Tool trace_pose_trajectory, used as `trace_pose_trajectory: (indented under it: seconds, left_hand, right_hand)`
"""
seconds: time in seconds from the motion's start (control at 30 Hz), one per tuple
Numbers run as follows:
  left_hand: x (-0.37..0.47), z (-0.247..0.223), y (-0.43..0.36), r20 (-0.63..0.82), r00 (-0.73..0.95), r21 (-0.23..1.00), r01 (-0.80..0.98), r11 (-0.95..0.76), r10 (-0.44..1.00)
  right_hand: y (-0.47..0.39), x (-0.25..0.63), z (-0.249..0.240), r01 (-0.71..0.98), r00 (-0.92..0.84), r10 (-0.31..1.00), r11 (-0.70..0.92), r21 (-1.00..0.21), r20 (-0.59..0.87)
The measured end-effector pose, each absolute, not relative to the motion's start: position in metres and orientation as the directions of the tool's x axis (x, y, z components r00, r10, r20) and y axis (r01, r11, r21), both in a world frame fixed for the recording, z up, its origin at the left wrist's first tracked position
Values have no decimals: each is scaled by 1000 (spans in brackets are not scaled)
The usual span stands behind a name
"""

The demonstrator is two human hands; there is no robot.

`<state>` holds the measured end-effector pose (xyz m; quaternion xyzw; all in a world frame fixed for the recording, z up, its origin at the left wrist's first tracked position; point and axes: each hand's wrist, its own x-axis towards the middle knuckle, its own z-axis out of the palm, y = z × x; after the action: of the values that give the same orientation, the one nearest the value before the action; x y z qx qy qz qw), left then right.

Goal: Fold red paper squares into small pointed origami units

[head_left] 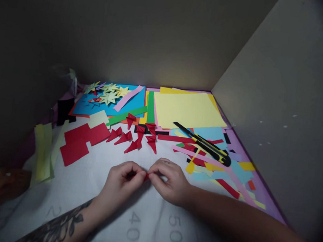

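Observation:
My left hand (pixel 125 180) and my right hand (pixel 170 180) meet tip to tip above the white sheet. Both pinch one small piece of red paper (pixel 146 177), mostly hidden by the fingers. Just beyond them lie several folded red paper pieces (pixel 132 145) with pointed ends. To the left sit flat red paper squares (pixel 74 153), partly overlapping, and a pale cream square (pixel 99 118) touches them.
Paper stars (pixel 109 97) lie on blue sheets (pixel 136 99) at the back left. Behind stands a stack of yellow paper (pixel 189 110). A black and yellow utility knife (pixel 213 148) rests on coloured scraps (pixel 224 176) at right. Pale strips (pixel 42 153) lie left; grey walls (pixel 158 33) rise behind.

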<state>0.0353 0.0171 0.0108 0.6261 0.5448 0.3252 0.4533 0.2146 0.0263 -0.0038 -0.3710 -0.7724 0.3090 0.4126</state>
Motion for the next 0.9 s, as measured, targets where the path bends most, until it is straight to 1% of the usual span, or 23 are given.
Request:
trace_pose_trajectory:
  seconds: [0.13,0.2,0.27,0.37,0.47,0.53,0.6,0.7,0.77,0.9]
  left_hand:
    - [38,12,16,-127,196,915,402,39,972]
    - [39,12,16,-144,200,917,396,54,969]
    - [40,11,16,-151,215,926,371,63,965]
    - [41,8,16,-132,227,953,298,60,965]
    - [42,3,16,-119,216,978,192,77,969]
    - [43,2,16,-156,236,982,143,125,959]
    - [44,2,16,-193,260,977,138,162,946]
    - [43,6,17,-191,285,973,182,142,939]
    - [42,10,18,-175,294,967,230,108,940]
    - [41,14,20,-144,293,947,318,46,945]
  right_hand:
    - [26,213,-4,326,-390,849,490,-809,357]
    - [26,213,-3,347,-380,883,412,-843,275]
    - [27,213,-2,369,-363,919,292,-882,152]
    - [28,214,-1,365,-334,943,123,-923,-6]
    - [31,215,-1,333,-299,951,33,-942,-73]
    - [33,217,-2,310,-276,957,-3,-951,-93]
    - [34,218,-3,291,-264,959,-20,-956,-101]
    - [34,219,-3,301,-270,958,-11,-953,-97]
    - [33,218,-2,323,-301,951,24,-946,-78]
    - [28,214,-2,367,-375,927,152,-918,4]
